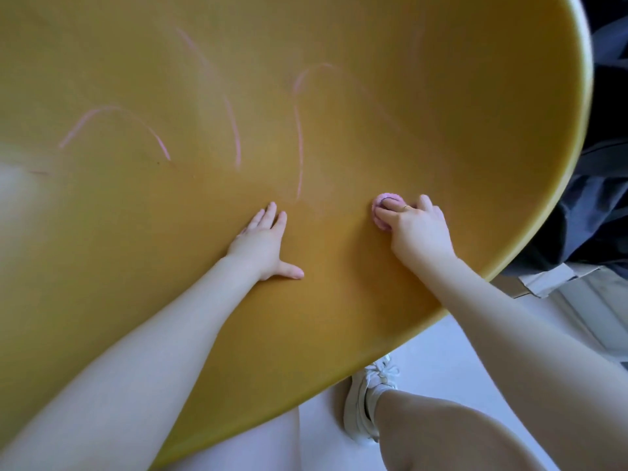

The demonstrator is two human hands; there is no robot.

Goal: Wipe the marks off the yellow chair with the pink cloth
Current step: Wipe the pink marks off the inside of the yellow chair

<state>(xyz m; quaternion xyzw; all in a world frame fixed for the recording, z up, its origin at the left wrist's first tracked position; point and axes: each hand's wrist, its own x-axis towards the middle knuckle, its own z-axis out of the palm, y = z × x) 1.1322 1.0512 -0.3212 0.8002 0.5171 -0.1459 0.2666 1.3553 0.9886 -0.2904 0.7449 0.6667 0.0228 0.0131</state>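
The yellow chair [339, 273] fills most of the head view, its curved seat surface close beneath me. Several thin pink marks [299, 147] arc across it, above and to the left of my hands. My left hand [263, 244] lies flat on the seat with straight fingers and the thumb spread out. My right hand [416, 227] grips a small bunched pink cloth [382, 207] and presses it onto the seat, just right of the lower end of one long mark. Most of the cloth is hidden under the fingers.
The chair's rounded rim [574, 154] runs down the right side. Dark blue fabric [591, 205] lies beyond it at the right. Below the rim are a pale floor [441, 362], my leg and a white sneaker [365, 402].
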